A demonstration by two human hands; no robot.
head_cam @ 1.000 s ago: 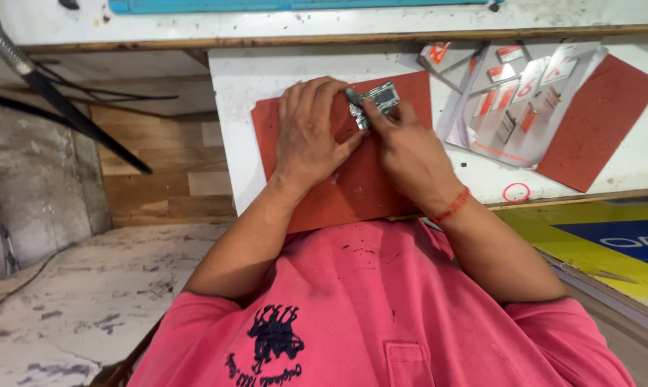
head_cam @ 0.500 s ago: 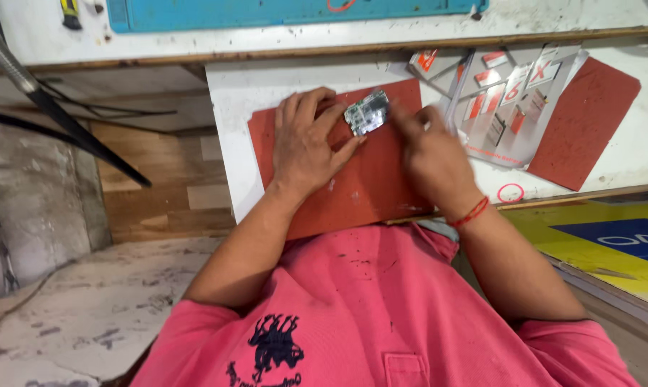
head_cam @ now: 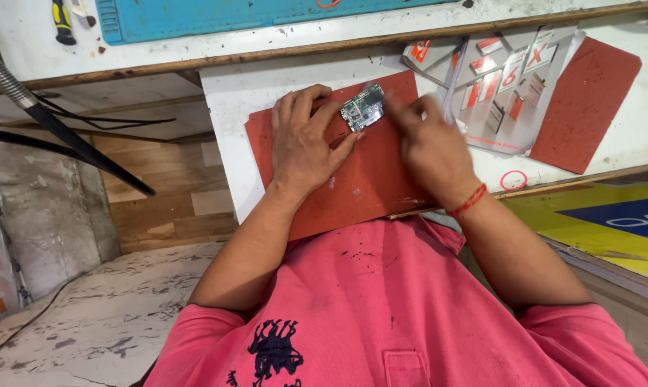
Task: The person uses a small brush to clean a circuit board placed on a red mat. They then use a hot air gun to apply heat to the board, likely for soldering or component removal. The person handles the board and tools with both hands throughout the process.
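On the white worktop (head_cam: 231, 143) a red mat (head_cam: 370, 183) gives a soft bed for the small green circuit board (head_cam: 363, 107); the left hand (head_cam: 302, 147) lies spread, fingertips steadying the board's edge, while the right hand (head_cam: 428, 147), blurred, pinches a thin tool just beside it

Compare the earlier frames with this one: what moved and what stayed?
The right hand drew back off the circuit board toward the right and is now motion-blurred beside it. The left hand stays flat on the red mat, fingers steadying the board. Board and mat kept their places.
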